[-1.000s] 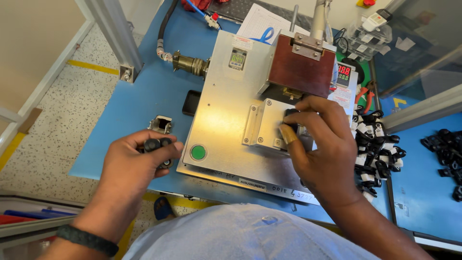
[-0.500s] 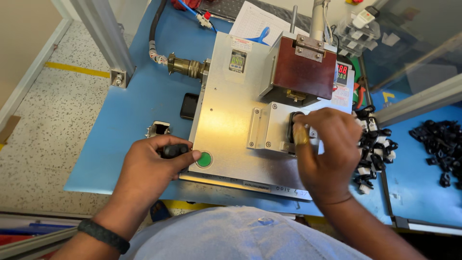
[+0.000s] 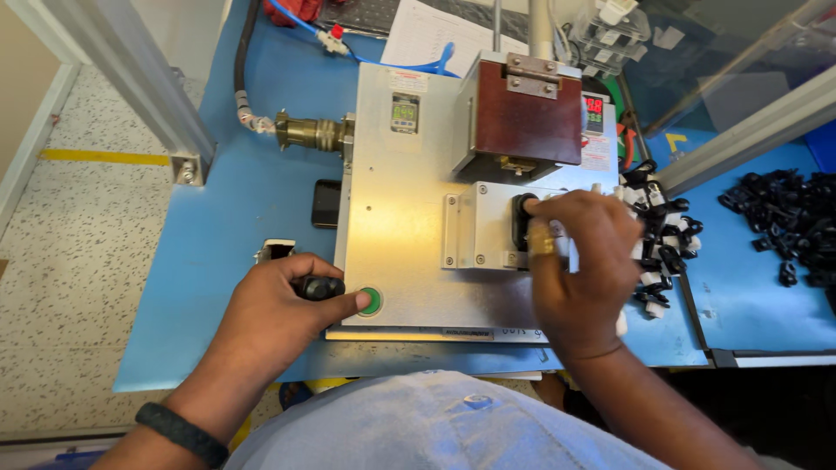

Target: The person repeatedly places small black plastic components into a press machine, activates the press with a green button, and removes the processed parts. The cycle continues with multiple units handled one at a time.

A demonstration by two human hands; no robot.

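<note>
- the left hand (image 3: 279, 309) sits at about 7 o'clock, at the near-left corner of the metal fixture plate (image 3: 409, 235), fingers curled round a small black part (image 3: 319, 286); the thumb tip touches the green button (image 3: 370, 301).
- half a second ago the thumb was just short of the button; a second ago the hand was further left, over the blue table (image 3: 252, 218), beside the small metal bracket (image 3: 277, 251), which now shows clear at the hand's 12 o'clock.
- the right hand (image 3: 579, 261) lies at about 4 o'clock on the raised metal block (image 3: 479, 231), fingertips pressed on a black piece (image 3: 522, 219) seated in the block; whether it pinches or only pushes the piece, i cannot tell.
- this hand has hardly shifted over the three frames, staying on the same block.
- the brown press head (image 3: 527, 117) stands just above the block at 12 o'clock, as before.
- a pile of black-and-white clips (image 3: 657, 235) lies to the right hand's 3 o'clock; loose black clips (image 3: 784, 218) lie further right.
- a brass connector (image 3: 313, 132) joins the plate at 10 o'clock.
</note>
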